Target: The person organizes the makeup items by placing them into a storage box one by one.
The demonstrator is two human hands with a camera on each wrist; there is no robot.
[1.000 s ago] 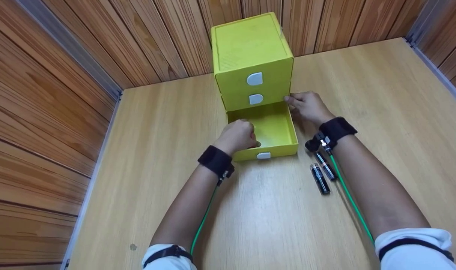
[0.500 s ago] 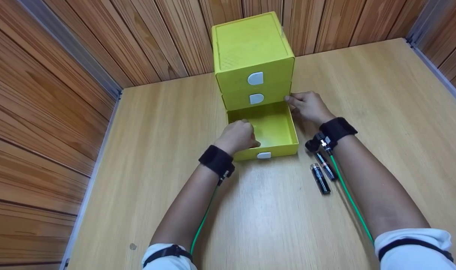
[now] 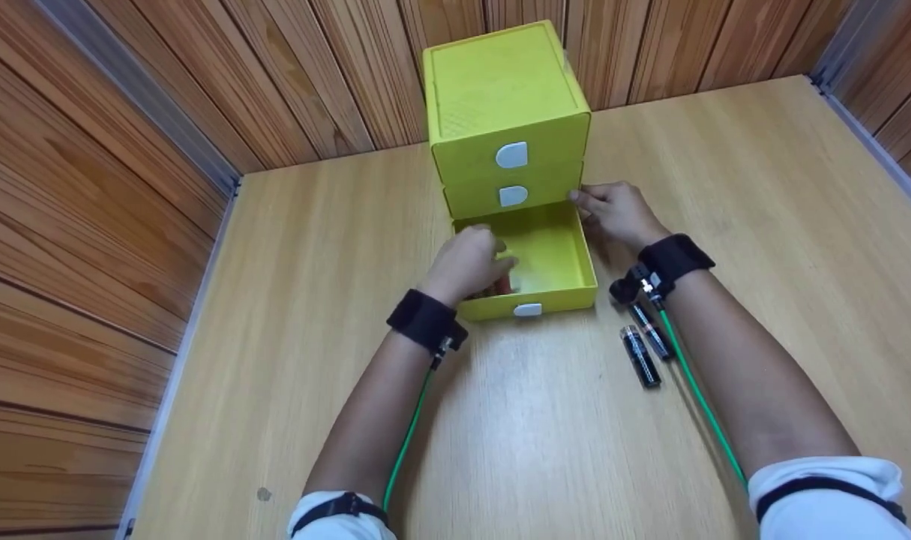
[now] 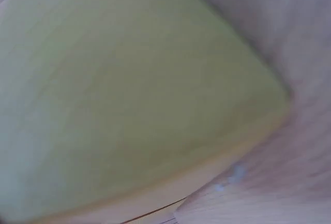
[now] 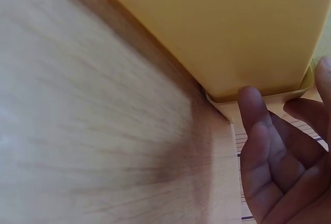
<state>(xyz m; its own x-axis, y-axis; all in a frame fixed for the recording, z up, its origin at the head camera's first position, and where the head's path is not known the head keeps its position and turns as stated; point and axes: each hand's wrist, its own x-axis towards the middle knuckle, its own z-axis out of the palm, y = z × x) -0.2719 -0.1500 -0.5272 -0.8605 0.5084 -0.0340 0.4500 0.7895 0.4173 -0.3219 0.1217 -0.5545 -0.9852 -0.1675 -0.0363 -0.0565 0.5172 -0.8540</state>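
In the head view, a yellow drawer cabinet (image 3: 504, 86) stands at the back of the table with its bottom drawer (image 3: 552, 259) pulled out. My left hand (image 3: 464, 262) is over that drawer's left side, thumb and fingers spread apart. Below its thumb a small reddish object (image 3: 503, 283) shows, mostly covered by the hand; its kind is unclear. My right hand (image 3: 618, 215) holds the cabinet's right front edge between thumb and fingers. In the right wrist view, fingertips (image 5: 250, 97) touch the cabinet rim beside the drawer wall. The left wrist view is blurred, showing mainly yellow drawer surface (image 4: 139, 89).
Two dark batteries (image 3: 639, 358) lie on the table beside my right forearm. Two upper drawers with white handles (image 3: 511, 155) are closed. Wood-panelled walls (image 3: 695, 45) border the table, and green cables (image 3: 699, 394) run along both forearms.
My left hand has lifted slightly and shifted left, its thumb and fingers coming apart; the reddish object now shows beneath it. The right hand keeps its place on the cabinet.
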